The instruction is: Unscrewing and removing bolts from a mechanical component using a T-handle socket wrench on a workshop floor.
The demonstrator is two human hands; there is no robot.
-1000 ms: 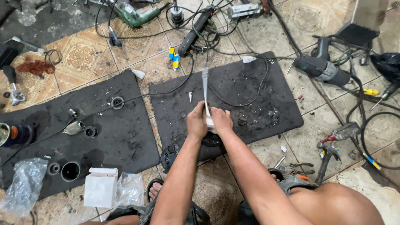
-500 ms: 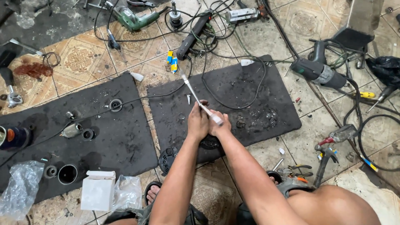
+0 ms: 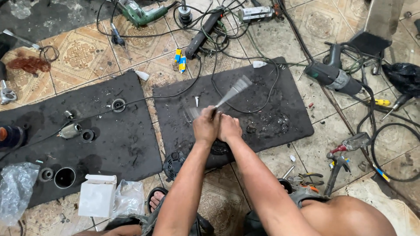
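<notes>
**Two hands on a blurred tool, right mat**

Tool (image 3: 232, 92): long, pale, thin; motion-blurred, kind not readable. It slants up toward 1 o'clock from the hands; its lower end is hidden in the grip.

Left hand (image 3: 206, 126): closed around the tool's lower end. Right hand (image 3: 229, 128): fingers curled, pressed against the left; whether it grips the tool itself cannot be told.

Round dark part (image 3: 220, 147): directly under the hands, mostly hidden by them.

Right mat (image 3: 280, 100): black, bears the above, with small debris at 3 o'clock. Black cable (image 3: 205, 74) crosses it at 12 o'clock.

Fan-like disc (image 3: 173, 163): at 7 o'clock, on the mat's edge, partly covered by the forearm.

Left mat (image 3: 127, 144): at 9 o'clock, carrying rings and cylinders.

White box (image 3: 97, 195): at 8 o'clock.

Grinder (image 3: 332, 78): at 2 o'clock. Pliers (image 3: 306, 179): at 4 o'clock.

Green drill (image 3: 140, 13): at 11 o'clock, cut off by the frame.
</notes>
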